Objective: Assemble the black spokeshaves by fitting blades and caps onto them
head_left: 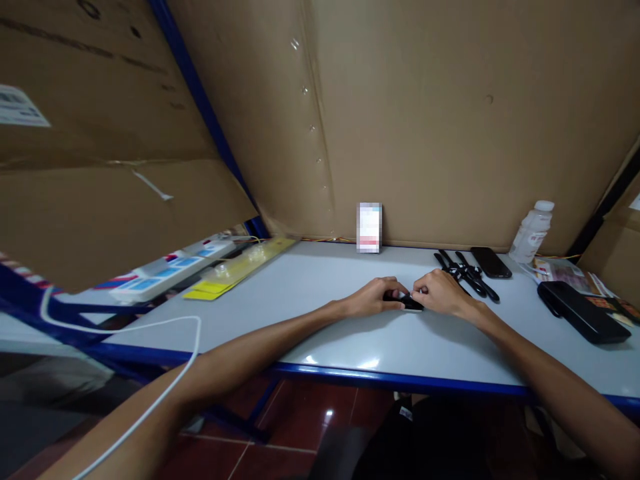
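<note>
A small dark black object with a pale lower edge sits low over the table, between my two hands. My left hand closes on its left part, with thumb and fingers curled around it. From the right, my right hand pinches at its upper right side with the fingertips pressed together. My fingers cover much of the object, so its exact kind cannot be made out. Just beyond my right hand lie several slim black strap-like items, side by side.
A lit phone leans against the cardboard wall. Right of the straps are a dark phone, a clear bottle and a black case. A power strip and yellow sheets lie left. A white cable crosses my left arm.
</note>
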### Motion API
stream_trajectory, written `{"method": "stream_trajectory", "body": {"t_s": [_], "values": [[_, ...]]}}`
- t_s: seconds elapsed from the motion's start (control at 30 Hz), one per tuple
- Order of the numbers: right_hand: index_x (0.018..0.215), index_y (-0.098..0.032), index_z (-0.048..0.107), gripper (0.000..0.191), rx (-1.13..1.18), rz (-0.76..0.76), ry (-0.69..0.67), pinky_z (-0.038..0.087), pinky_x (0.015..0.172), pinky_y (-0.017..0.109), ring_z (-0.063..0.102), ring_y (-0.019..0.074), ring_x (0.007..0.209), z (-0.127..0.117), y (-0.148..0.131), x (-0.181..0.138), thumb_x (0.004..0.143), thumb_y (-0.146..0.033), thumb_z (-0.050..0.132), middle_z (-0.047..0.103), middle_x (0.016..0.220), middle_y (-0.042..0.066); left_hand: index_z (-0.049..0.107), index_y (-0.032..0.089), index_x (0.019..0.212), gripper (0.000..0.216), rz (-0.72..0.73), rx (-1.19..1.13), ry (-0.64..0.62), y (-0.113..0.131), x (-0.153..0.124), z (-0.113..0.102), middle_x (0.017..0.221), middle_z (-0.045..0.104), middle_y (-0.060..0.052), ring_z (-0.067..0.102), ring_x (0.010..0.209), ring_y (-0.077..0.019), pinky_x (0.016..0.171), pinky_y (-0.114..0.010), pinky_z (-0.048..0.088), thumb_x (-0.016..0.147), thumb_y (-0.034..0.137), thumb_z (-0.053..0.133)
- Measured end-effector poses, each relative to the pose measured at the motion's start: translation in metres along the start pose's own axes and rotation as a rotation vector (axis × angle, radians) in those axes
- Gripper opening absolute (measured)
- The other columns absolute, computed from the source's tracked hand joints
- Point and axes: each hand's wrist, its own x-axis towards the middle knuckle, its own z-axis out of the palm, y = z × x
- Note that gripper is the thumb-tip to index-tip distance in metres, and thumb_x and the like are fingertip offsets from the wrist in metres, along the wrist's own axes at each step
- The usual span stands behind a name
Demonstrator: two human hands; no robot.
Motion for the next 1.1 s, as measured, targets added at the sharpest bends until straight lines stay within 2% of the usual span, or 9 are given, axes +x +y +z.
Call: {"method": "stream_trajectory", "body": {"t_s": [0.13, 0.3, 0.47, 0.6, 0.77, 0.9, 1.1], "values": [[0.117, -0.017, 0.066, 0.029, -0.008, -0.021, -0.008, 0.058, 0.083, 0.038, 0.068, 0.0186, 0.095, -0.0002, -0.0017, -0.0002, 0.098, -0.039, 0.063, 0.069, 0.115, 0.007, 0.07, 0.017, 0.106, 0.026, -0.002, 0.002, -0.002, 0.0005, -0.0001, -0.0004, 0.088, 0.058, -0.002, 0.053, 0.079, -0.0172, 0.075, -0.03, 0.043, 0.09, 0.037, 0.07], [0.117, -0.017, 0.066, 0.029, -0.046, -0.001, -0.011, 0.058, 0.084, 0.04, 0.067, 0.0191, 0.097, -0.0003, -0.0007, -0.0001, 0.098, -0.039, 0.063, 0.068, 0.116, 0.007, 0.07, 0.019, 0.114, 0.029, -0.003, 0.002, -0.007, 0.0011, -0.0008, -0.0005, 0.089, 0.058, -0.002, 0.054, 0.079, -0.0166, 0.076, -0.03, 0.043, 0.091, 0.036, 0.069], [0.119, -0.017, 0.066, 0.031, -0.05, -0.017, -0.031, 0.058, 0.082, 0.039, 0.068, 0.0189, 0.095, -0.0006, -0.0014, -0.0004, 0.098, -0.039, 0.064, 0.068, 0.116, 0.007, 0.071, 0.017, 0.107, 0.026, -0.007, 0.008, 0.001, 0.0006, -0.0008, -0.0002, 0.088, 0.058, -0.002, 0.053, 0.078, -0.0163, 0.073, -0.029, 0.042, 0.091, 0.038, 0.07], [0.117, -0.017, 0.066, 0.029, -0.071, 0.006, -0.023, 0.058, 0.085, 0.04, 0.068, 0.0193, 0.097, -0.0014, -0.0036, -0.0014, 0.098, -0.039, 0.063, 0.068, 0.116, 0.007, 0.07, 0.018, 0.113, 0.028, -0.004, 0.01, -0.009, 0.001, -0.0009, -0.0007, 0.089, 0.058, -0.002, 0.053, 0.079, -0.0162, 0.075, -0.029, 0.043, 0.091, 0.035, 0.069], [0.117, -0.017, 0.066, 0.03, -0.066, -0.003, -0.027, 0.058, 0.081, 0.038, 0.068, 0.0184, 0.094, -0.0022, -0.0062, -0.0017, 0.098, -0.039, 0.064, 0.068, 0.115, 0.007, 0.071, 0.017, 0.108, 0.024, -0.012, 0.012, -0.004, 0.0005, -0.0011, -0.0008, 0.087, 0.058, -0.001, 0.052, 0.077, -0.0158, 0.072, -0.028, 0.042, 0.091, 0.034, 0.07], [0.117, -0.017, 0.066, 0.029, -0.077, 0.027, -0.016, 0.058, 0.085, 0.04, 0.067, 0.0194, 0.098, -0.0015, -0.0072, -0.0017, 0.098, -0.04, 0.063, 0.068, 0.116, 0.007, 0.071, 0.018, 0.114, 0.027, -0.01, 0.009, -0.013, 0.0008, -0.0009, -0.0009, 0.089, 0.058, -0.001, 0.053, 0.078, -0.0157, 0.074, -0.028, 0.042, 0.091, 0.032, 0.07], [0.118, -0.017, 0.066, 0.03, -0.036, 0.006, -0.042, 0.059, 0.08, 0.037, 0.068, 0.0186, 0.094, 0.0026, -0.002, 0.0022, 0.097, -0.039, 0.065, 0.068, 0.117, 0.007, 0.071, 0.018, 0.107, 0.022, -0.02, 0.03, 0.0, -0.0003, -0.0004, -0.001, 0.087, 0.058, -0.001, 0.054, 0.078, -0.016, 0.073, -0.028, 0.042, 0.09, 0.032, 0.07]]}}
